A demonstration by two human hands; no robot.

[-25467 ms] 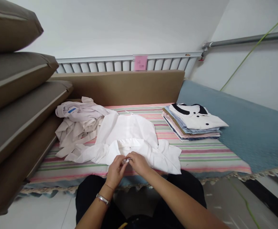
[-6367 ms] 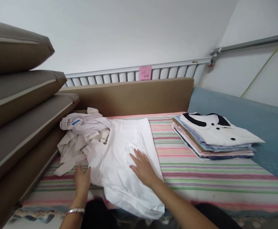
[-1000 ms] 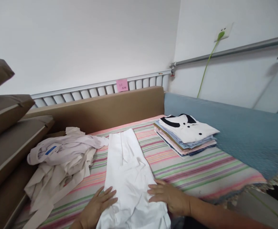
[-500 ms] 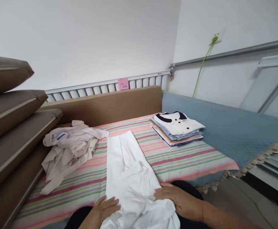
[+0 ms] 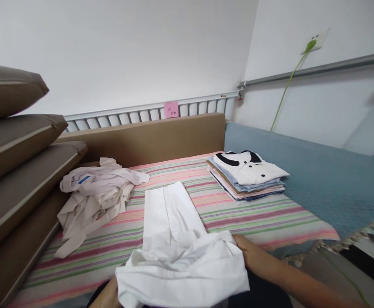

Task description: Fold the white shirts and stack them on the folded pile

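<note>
A white garment [image 5: 183, 265] runs away from me over the striped cover. Its far part lies flat in a narrow strip, while the near part is bunched and raised between my hands. My left hand [image 5: 108, 294] grips the near left edge, with its fingers mostly behind the cloth. On the other side my right hand [image 5: 242, 244] holds the upper right edge, its fingertips hidden by the fabric. I cannot make out what kind of garment it is.
Folded clothes [image 5: 249, 175] are stacked at the right, a white shirt with black trim on top. A crumpled heap of pale clothes [image 5: 97, 192] lies left, beside piled brown cushions [image 5: 23, 179]. A brown backrest [image 5: 155, 141] and blue-covered side [image 5: 296, 175] border the striped cover [image 5: 110, 244].
Both hands lay flat on the garment before; now they hold its near part, which has been lifted and gathered upward. The view has shifted slightly.
</note>
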